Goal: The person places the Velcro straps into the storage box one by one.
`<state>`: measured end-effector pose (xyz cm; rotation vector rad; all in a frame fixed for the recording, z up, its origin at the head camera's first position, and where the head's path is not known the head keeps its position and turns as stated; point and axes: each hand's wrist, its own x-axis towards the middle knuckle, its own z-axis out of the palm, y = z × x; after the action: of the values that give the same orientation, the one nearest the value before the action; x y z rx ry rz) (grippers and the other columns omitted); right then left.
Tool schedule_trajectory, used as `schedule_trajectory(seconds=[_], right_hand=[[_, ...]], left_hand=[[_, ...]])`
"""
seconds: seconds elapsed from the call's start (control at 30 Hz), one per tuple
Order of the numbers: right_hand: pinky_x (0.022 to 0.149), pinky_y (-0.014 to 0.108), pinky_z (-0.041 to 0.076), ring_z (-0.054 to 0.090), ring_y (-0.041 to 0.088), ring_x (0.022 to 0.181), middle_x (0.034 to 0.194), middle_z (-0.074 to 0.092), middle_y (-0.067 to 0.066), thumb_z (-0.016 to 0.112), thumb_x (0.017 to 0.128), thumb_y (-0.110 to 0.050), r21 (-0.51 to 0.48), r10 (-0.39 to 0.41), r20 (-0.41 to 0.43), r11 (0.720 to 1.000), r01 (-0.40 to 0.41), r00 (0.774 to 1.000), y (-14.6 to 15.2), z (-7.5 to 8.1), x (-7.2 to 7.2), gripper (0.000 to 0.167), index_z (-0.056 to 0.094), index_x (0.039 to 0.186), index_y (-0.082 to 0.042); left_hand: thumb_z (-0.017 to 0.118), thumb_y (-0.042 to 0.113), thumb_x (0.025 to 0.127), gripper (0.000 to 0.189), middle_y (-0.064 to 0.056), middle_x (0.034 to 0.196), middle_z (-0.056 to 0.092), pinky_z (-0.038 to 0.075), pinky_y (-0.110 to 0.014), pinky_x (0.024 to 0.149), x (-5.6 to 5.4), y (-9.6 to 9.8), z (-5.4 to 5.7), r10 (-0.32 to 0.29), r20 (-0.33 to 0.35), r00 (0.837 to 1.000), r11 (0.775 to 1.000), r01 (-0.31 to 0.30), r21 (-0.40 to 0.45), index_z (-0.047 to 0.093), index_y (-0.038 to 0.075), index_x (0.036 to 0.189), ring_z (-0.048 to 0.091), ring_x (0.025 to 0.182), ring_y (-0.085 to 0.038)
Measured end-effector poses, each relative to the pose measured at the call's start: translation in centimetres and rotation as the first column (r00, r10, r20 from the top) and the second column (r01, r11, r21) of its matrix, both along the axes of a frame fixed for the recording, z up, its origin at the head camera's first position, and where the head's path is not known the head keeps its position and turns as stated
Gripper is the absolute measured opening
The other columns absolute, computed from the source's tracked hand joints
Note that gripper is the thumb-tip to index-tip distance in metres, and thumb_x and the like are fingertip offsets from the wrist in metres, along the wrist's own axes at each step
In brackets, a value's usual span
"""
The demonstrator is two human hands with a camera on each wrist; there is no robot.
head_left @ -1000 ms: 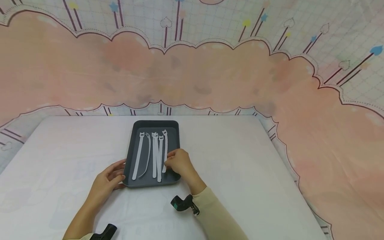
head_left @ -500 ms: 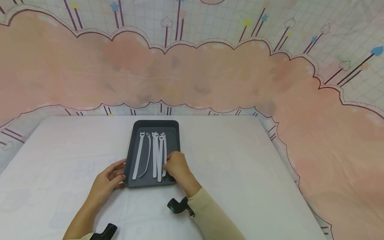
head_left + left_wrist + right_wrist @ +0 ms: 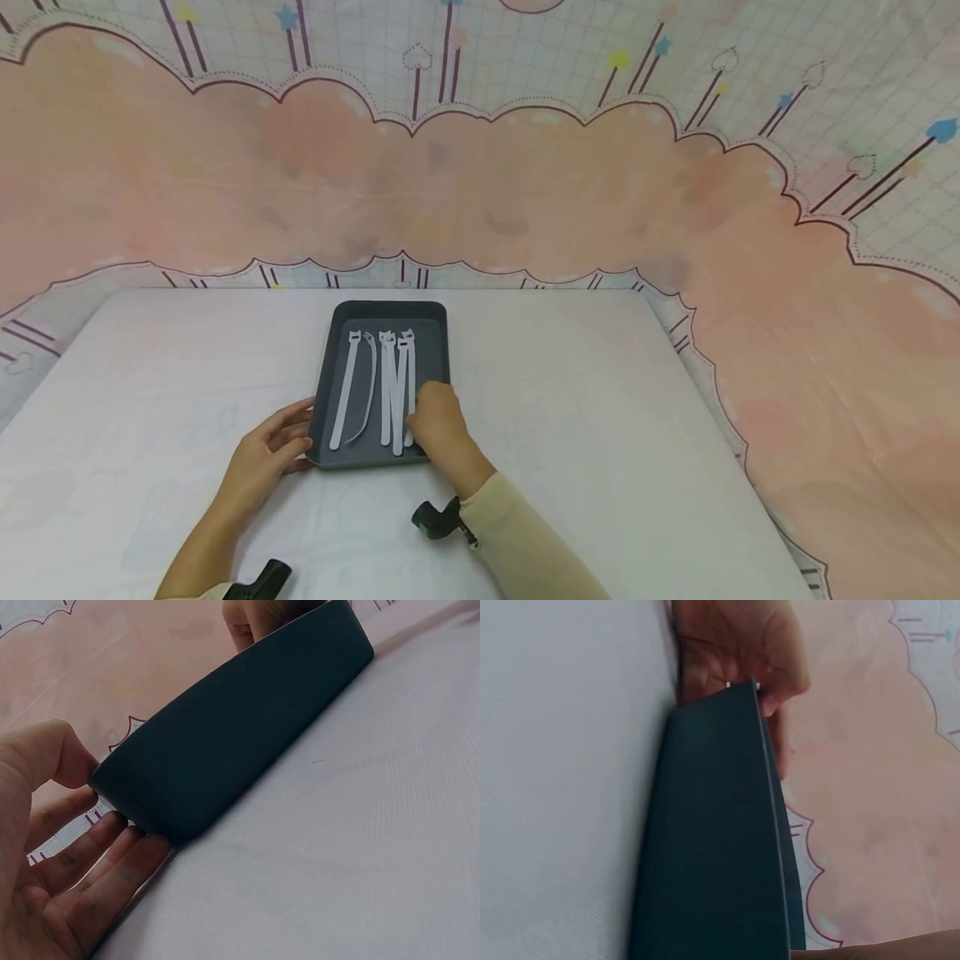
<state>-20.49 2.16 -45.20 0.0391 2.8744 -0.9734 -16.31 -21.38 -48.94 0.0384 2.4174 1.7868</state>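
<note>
A dark grey tray (image 3: 337, 460) holds several white strap-style cable ties, one of them a curved tie (image 3: 371, 392). My left hand (image 3: 262, 454) grips the tray's near-left corner, its thumb at the rim and its fingers against the outer wall; the left wrist view shows this hand (image 3: 75, 847) close up. Inside the tray's right side, my right hand (image 3: 441, 425) pinches the rightmost cable tie (image 3: 411, 375) near its lower end. The fingertips there are mostly hidden in the head view. In the right wrist view the tray wall (image 3: 712, 840) hides the ties.
A white cloth-covered table (image 3: 585, 417) lies under the tray. Behind it hangs a peach backdrop (image 3: 465, 192) with a scalloped outline. Black wrist cameras sit on both forearms, such as the right camera (image 3: 435, 518).
My right hand has moved slightly left and toward me, drawing the rightmost cable tie down and closer beside the grouped ties. My left hand and the tray have stayed put.
</note>
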Motion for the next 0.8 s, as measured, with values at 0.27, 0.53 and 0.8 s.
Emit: schedule_trajectory(seconds=[0.27, 0.53, 0.8], right_hand=[[0.051, 0.025, 0.046, 0.052, 0.015, 0.058, 0.072, 0.066, 0.009, 0.075, 0.08, -0.002, 0.051, 0.002, -0.012, 0.999, -0.001, 1.0, -0.6, 0.1, 0.2, 0.008, 0.069, 0.077, 0.002], [0.049, 0.024, 0.042, 0.048, 0.014, 0.056, 0.065, 0.061, 0.006, 0.072, 0.08, 0.0, 0.048, 0.037, -0.035, 0.998, -0.035, 0.999, -0.4, 0.3, 0.5, 0.011, 0.064, 0.071, 0.001], [0.051, 0.022, 0.043, 0.052, 0.009, 0.059, 0.065, 0.063, 0.001, 0.07, 0.082, -0.005, -0.038, 0.048, -0.029, 0.998, -0.049, 0.998, 1.7, 0.8, 2.0, 0.006, 0.07, 0.082, 0.001]], left_hand=[[0.053, 0.01, 0.098, 0.056, -0.024, 0.144, 0.047, 0.058, -0.024, 0.075, 0.0, -0.2, 0.1, 0.005, -0.003, 1.0, 1.0, -0.005, -0.008, 0.036, 0.007, 0.151, 0.054, 0.101, 0.015], [0.054, 0.008, 0.097, 0.056, -0.025, 0.142, 0.047, 0.058, -0.025, 0.075, 0.3, -0.2, -0.2, 0.023, -0.008, 1.0, 1.0, -0.023, 0.011, 0.038, 0.006, 0.15, 0.056, 0.1, 0.013], [0.053, 0.002, 0.094, 0.056, -0.028, 0.141, 0.048, 0.059, -0.027, 0.074, 1.0, 0.4, -0.9, 0.008, 0.0, 1.0, 0.999, -0.008, 0.048, 0.039, 0.002, 0.148, 0.057, 0.1, 0.012]])
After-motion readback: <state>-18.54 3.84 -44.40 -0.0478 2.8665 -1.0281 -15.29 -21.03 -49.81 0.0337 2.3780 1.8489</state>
